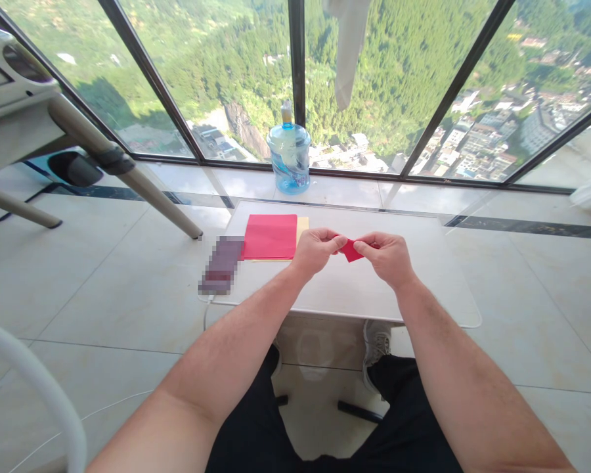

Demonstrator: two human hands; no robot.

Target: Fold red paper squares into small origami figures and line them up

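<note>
We have bare table (440, 276) to the right of our right hand (387, 256), and a further open strip beyond both hands up to the far edge. The red piece (350, 250) bridges the gap between them. Leftward, the paper stack (270, 236) bars our left hand (318, 249), with the phone (222, 266) just beside it. Past the far edge, the jug (289, 161) blocks us left of the middle.

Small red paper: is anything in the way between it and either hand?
Nothing visible is. The left hand and right hand both pinch the small red paper directly. The larger red sheet lies left of them, not in between.
</note>
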